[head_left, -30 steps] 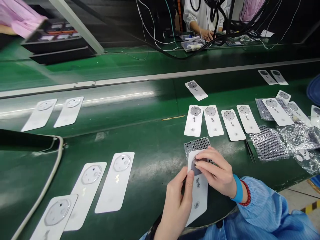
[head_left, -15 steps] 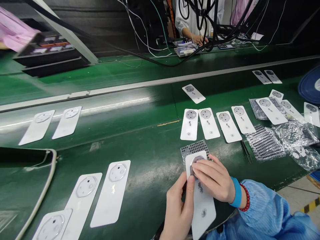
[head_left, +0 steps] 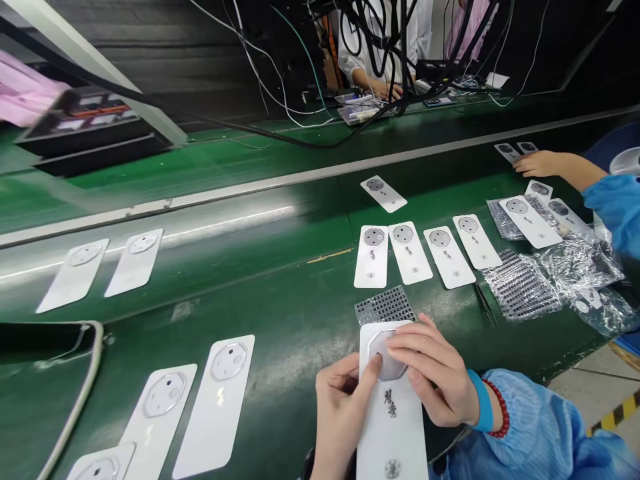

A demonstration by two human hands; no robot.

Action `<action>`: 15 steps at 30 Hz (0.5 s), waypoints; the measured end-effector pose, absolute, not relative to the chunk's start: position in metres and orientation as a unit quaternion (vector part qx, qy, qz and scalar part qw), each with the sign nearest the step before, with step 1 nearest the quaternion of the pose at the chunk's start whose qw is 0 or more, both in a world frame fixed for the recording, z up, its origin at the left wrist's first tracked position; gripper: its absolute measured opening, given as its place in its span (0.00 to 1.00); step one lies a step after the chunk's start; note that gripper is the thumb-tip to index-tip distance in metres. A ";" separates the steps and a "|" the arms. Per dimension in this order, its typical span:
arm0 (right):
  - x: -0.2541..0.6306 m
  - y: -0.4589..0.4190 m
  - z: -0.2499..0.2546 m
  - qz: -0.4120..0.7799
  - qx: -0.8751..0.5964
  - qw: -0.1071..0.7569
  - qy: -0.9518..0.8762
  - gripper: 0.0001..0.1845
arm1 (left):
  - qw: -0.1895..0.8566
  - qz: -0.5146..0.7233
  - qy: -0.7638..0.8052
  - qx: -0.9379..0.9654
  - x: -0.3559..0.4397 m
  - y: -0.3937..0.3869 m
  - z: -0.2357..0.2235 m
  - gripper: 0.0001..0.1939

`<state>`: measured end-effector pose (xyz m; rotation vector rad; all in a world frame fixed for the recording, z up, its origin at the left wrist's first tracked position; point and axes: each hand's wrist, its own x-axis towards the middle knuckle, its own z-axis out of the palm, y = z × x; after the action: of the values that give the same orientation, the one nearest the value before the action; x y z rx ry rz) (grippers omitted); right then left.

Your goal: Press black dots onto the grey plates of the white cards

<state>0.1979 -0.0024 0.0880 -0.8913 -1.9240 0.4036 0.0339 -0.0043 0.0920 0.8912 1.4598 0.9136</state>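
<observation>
— What's on the bench?
— Octagonal clear film [head_left: 384,355] over the top end of a white card [head_left: 393,433], both between the hands, near the close edge of the green conveyor belt [head_left: 295,320]

— Hands?
— Left hand [head_left: 343,420] curled round the card's edge, thumb tip on the film. Right hand [head_left: 433,373] has its fingers pressed together and laid across the film; its thumb is hidden, so a pinch can't be told

— Step, and what it calls for?
— Judged: seating film on card. Its edges want smoothing flat and its line on the card checking

— Changes from the earlier frame?
— Card no longer overlaps the dotted sheet [head_left: 385,307], its top edge only meets it. A co-worker's hand [head_left: 537,163] has come in at far right, over the cards there
</observation>
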 end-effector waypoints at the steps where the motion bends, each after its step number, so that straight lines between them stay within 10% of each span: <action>1: 0.200 -0.002 0.088 0.161 -0.365 0.485 -0.779 0.18 | 0.569 0.387 0.628 0.365 0.032 -0.004 0.092 0.18; 15: 0.214 0.032 0.023 0.230 -0.406 0.337 -0.817 0.07 | 0.462 0.406 0.769 0.177 -0.044 0.026 0.096 0.15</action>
<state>0.2145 0.0323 0.0229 -1.0594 -2.1306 0.5989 -0.0437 0.0262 0.0964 0.4344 1.8904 0.9987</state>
